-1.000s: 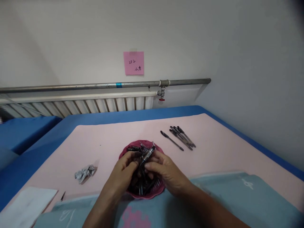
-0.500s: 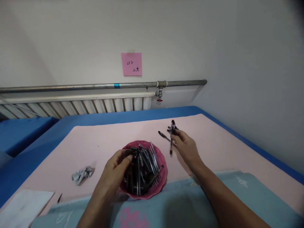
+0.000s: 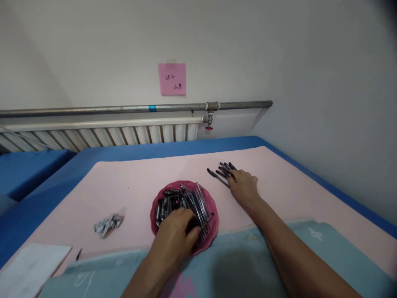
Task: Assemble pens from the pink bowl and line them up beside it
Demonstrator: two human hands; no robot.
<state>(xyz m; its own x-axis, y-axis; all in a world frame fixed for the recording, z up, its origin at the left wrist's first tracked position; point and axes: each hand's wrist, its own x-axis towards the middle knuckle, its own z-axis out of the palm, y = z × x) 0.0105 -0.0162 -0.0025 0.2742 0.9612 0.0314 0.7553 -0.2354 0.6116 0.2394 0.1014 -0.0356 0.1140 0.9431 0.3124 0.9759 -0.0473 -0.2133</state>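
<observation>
A round pink basket (image 3: 214, 234) holds black pen caps and clear pen barrels (image 3: 201, 203). My left hand (image 3: 175, 234) reaches down into its front part, fingers curled and thumb bent in; what lies between the fingertips is hidden. To the right, my right hand (image 3: 245, 188) rests low on the pink surface, its fingers closed at a row of black-capped pens (image 3: 225, 167). It touches a pen there, mostly covered by the fingers. One more pen (image 3: 217, 177) lies slanted just left of the row, its lower end by the hand.
On the pink mat (image 3: 133, 178) lie a crumpled grey wad (image 3: 108, 224) and a small dark pointed piece (image 3: 78, 254). A white sheet (image 3: 37, 267) sits at the front left. Blue-green cloth (image 3: 245, 265) covers the near edge. A radiator (image 3: 136, 134) and pipe (image 3: 114, 109) run behind.
My right hand has lowered the upright-held pen to the row on the mat. My left hand has moved from the basket's left side to its front right, deeper among the pen parts.
</observation>
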